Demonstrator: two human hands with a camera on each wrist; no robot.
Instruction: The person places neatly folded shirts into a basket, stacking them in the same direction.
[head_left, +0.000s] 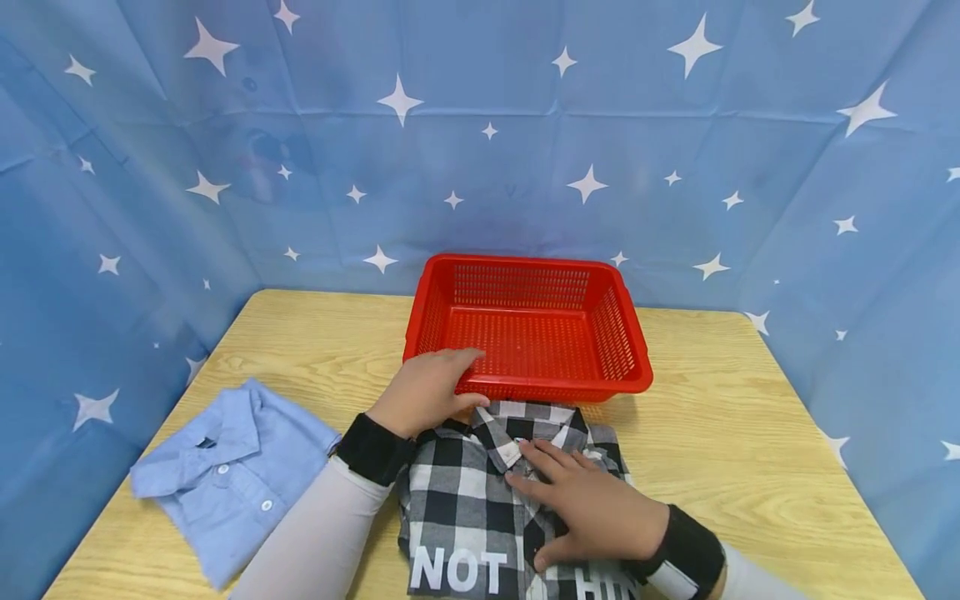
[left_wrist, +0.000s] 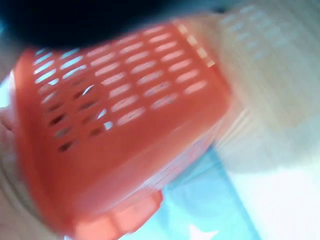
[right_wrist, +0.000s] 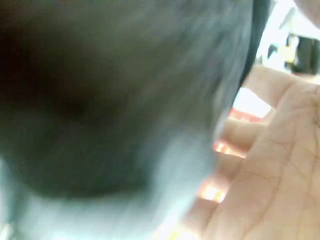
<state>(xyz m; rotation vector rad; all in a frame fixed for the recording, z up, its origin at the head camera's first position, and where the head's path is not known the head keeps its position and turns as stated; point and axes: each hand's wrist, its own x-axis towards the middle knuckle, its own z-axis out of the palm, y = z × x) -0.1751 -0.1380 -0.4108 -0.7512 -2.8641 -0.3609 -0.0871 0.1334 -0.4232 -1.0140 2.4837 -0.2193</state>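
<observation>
A black-and-white plaid shirt (head_left: pixel 450 492) with white lettering lies folded at the table's near middle, collar toward the red basket (head_left: pixel 517 388). My right hand (head_left: pixel 592 510) is over the shirt's right half, fingers spread. Dark, blurred fabric (right_wrist: pixel 125 100) fills much of the right wrist view and hides the ends of the fingers beside the palm (right_wrist: pixel 280 170). My left hand (head_left: pixel 429 388) is at the basket's near-left corner, with fingers stretched over the rim and thumb in front of it. The basket's slotted wall (left_wrist: pixel 135 120) appears blurred in the left wrist view.
A folded light blue shirt (head_left: pixel 225 475) lies on the left of the wooden table (head_left: pixel 735 417), beside my left forearm. Behind the table hangs a blue curtain (head_left: pixel 517 217) with white stars, close to the basket's far side.
</observation>
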